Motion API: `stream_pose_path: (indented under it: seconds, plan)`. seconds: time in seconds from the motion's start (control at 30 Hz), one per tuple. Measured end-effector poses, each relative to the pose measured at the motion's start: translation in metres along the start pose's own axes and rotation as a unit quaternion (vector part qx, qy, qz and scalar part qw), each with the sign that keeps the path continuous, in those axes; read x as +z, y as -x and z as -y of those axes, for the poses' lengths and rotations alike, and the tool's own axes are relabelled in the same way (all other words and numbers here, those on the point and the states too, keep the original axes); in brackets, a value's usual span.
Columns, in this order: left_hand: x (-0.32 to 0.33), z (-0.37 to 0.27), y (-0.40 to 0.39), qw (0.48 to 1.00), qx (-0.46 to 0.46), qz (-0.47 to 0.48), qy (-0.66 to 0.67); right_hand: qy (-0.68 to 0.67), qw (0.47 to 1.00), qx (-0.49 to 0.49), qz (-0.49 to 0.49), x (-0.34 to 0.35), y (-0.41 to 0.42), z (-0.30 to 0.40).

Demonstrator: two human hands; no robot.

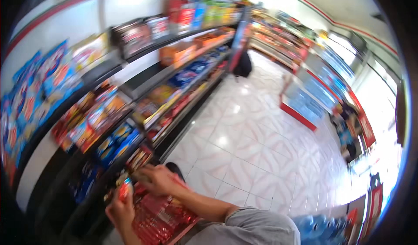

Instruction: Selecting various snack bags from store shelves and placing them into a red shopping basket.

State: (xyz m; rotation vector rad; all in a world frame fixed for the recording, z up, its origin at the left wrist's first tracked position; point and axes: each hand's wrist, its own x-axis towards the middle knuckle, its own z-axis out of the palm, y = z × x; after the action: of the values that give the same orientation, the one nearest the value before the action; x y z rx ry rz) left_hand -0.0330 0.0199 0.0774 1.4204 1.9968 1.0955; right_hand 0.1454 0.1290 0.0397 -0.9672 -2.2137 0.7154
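At the lower left, my left hand (122, 207) holds a small red item with a shiny top (125, 191), blurred by motion. My right hand (156, 179) reaches over a batch of red-wrapped snack packets (160, 215), near the shelf edge. Its fingertips are blurred, so whether they grip anything cannot be made out. The red packets lie below and between both hands, close to my knee in grey cloth. Beside the hands, the low shelf bears brown and red packets (140, 156).
Shelves with blue snack bags (26, 104), red packs (94, 114) and blue packs (117, 143) run along the left. A tiled floor (241, 153) extends ahead. Drinks coolers (303, 98) stand at right, shrink-wrapped blue bottles (320, 228) at lower right. A black bag-like object (242, 64) is by the far shelf end.
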Motion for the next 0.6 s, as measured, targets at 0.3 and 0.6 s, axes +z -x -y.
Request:
stream_pose_path:
  seconds: [0.3, 0.6]
  plan:
    - [-0.017, -0.035, -0.007, 0.986, 0.008, 0.054, 0.158, -0.154, 0.985, 0.004, -0.081, -0.001, -0.003, 0.019]
    - [-0.001, -0.041, -0.019, 0.964, -0.238, 0.014, -0.115, -0.152, 0.986, 0.021, -0.064, -0.001, -0.004, 0.014]
